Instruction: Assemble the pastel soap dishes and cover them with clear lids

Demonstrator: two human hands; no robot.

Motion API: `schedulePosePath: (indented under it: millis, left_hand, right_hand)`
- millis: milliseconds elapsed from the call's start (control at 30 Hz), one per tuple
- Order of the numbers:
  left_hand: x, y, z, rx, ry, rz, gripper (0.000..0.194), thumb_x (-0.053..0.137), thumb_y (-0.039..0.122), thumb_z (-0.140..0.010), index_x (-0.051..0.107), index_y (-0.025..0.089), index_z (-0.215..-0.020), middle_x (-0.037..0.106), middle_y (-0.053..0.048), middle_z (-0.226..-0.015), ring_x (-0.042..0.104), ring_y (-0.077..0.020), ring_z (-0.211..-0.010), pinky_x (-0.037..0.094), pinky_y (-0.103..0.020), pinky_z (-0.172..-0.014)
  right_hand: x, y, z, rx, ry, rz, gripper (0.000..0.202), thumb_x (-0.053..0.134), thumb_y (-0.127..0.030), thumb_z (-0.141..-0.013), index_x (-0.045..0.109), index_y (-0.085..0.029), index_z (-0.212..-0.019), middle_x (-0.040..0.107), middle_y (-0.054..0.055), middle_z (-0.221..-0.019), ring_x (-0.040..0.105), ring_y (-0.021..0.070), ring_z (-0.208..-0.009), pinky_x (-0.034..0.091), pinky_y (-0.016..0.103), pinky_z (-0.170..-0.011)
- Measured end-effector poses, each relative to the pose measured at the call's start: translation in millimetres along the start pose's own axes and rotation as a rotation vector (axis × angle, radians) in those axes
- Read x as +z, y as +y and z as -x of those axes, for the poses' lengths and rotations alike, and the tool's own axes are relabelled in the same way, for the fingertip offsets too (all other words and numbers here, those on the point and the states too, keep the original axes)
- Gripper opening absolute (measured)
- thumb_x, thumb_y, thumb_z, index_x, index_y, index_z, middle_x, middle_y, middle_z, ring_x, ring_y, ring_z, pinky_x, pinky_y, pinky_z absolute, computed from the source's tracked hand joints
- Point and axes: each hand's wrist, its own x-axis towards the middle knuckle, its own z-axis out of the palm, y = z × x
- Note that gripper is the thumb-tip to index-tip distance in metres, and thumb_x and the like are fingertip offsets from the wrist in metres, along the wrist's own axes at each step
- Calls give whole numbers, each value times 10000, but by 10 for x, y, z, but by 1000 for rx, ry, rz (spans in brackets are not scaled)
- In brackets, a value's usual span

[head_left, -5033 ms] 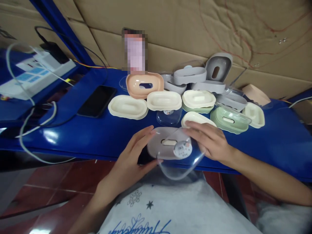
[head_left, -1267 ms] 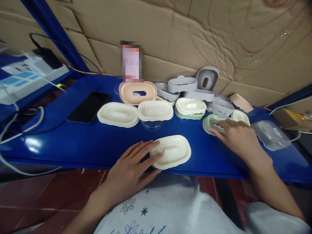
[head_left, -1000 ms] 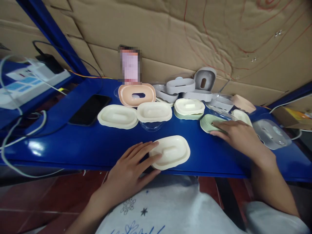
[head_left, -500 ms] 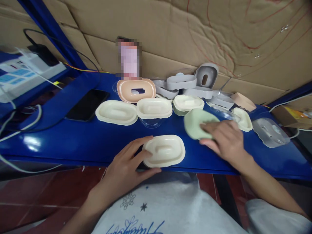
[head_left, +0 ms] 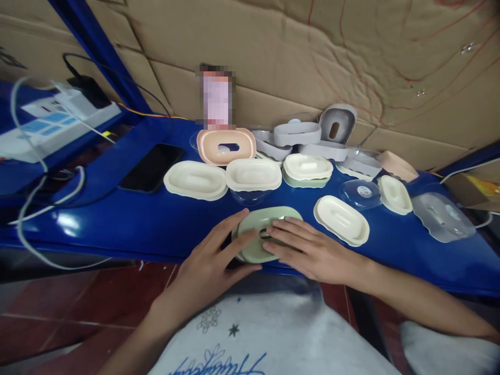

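Observation:
A pale green oval plastic cover (head_left: pixel 252 250) with a slot in its middle lies near the table's front edge. The cream oval tray beneath it is almost wholly hidden. My left hand (head_left: pixel 214 255) grips the cover's left end, the thumb along the near side and a finger on top. Across the right part of the cover lies my right hand (head_left: pixel 308 245), its fingers stretched out flat beside the slot. Right of that hand a cream oval tray (head_left: pixel 341 220) rests on the blue table (head_left: pixel 187 224).
Behind my hands stand more cream trays (head_left: pixel 195 179), a peach cover (head_left: pixel 226 147) and grey covers (head_left: pixel 297 133). Clear plastic lids (head_left: pixel 359 194) lie to the right. A black phone (head_left: pixel 151 167) and a white power strip (head_left: pixel 58 125) with cables are at left.
My right hand has carried the green cover left and down onto the cream tray by my left hand. A cream tray now shows at right. The view has shifted slightly.

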Motion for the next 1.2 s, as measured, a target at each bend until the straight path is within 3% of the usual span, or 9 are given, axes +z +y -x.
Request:
schedulePosePath:
  millis: [67, 167, 267, 400, 500, 667, 900, 1100, 1200]
  left_hand:
    - [-11, -6, 16, -21, 12, 35, 453, 731, 369, -997, 582, 226, -1401, 462, -159, -1646, 538, -324, -1479, 554, -509, -1171]
    - [-25, -12, 36, -60, 6, 62, 457, 734, 386, -993, 586, 224, -1393, 474, -157, -1639, 568, -321, -1454, 576, -499, -1152]
    - [-23, -13, 26, -62, 8, 36, 424, 743, 370, -987, 603, 231, -1362, 509, -153, -1610, 595, -325, -1425, 575, -523, -1150]
    - [-11, -4, -15, -7, 17, -72, 399, 750, 350, -976, 603, 235, -1329, 548, -156, -1569, 573, -354, -1433, 486, -628, -1207]
    - [-6, -4, -23, -15, 5, -96, 410, 726, 382, -991, 588, 227, -1344, 531, -169, -1583, 587, -366, -1405, 562, -596, -1130]
    - [-11, -18, 3, -11, -10, -107, 411, 707, 411, -1004, 583, 228, -1351, 531, -166, -1583, 584, -378, -1399, 572, -603, -1109]
    - [-22, -8, -8, 1, -31, -104, 412, 687, 444, -1014, 583, 229, -1349, 526, -164, -1593, 586, -372, -1404, 565, -604, -1121]
    - [-26, 3, 15, -67, -63, -46, 465, 676, 462, -1020, 562, 247, -1417, 512, -137, -1619, 620, -320, -1395, 612, -491, -1086]
    - [-22, 7, 33, -115, -81, -26, 651, 685, 502, -1008, 446, 260, -1563, 518, -131, -1624, 622, -313, -1400, 627, -480, -1063]
  right_hand:
    - [49, 12, 10, -8, -25, -6, 479, 591, -102, -1041, 572, -131, -1518, 621, 146, -1530, 479, 256, -1528, 415, 498, -1286]
    - [74, 50, -48, -67, -9, -64, 463, 619, -202, -1058, 570, -122, -1511, 615, 154, -1537, 488, 254, -1523, 427, 487, -1282]
    - [-142, 229, -39, -39, 69, -123, 366, 557, -252, -1092, 620, -147, -1437, 680, 134, -1457, 566, 241, -1455, 437, 510, -1270]
    - [-789, 754, 412, 429, 9, -8, 281, 490, -217, -1083, 713, -211, -1254, 781, 93, -1201, 733, 258, -1164, 556, 528, -1098]
    - [-1151, 1194, 973, 755, -191, 1, 398, 547, -283, -1016, 677, -207, -1384, 705, 151, -1402, 680, 322, -1298, 520, 509, -1126]
    - [-1103, 1578, 1397, 980, -403, -101, 861, 775, -317, -821, 472, -180, -1614, 459, 199, -1660, 445, 417, -1528, 374, 560, -1243]
    - [-954, 1499, 1093, 993, -374, -53, 848, 790, -547, -874, 487, -237, -1602, 560, 187, -1539, 566, 374, -1402, 417, 517, -1205]
    - [-1131, 1268, 932, 958, -251, -107, 580, 700, -520, -986, 596, -242, -1484, 649, 130, -1464, 637, 298, -1313, 494, 425, -1138]
    - [-1131, 1010, 701, 761, -114, -70, 479, 684, -448, -1025, 629, -256, -1461, 666, 103, -1456, 621, 276, -1356, 465, 435, -1189]
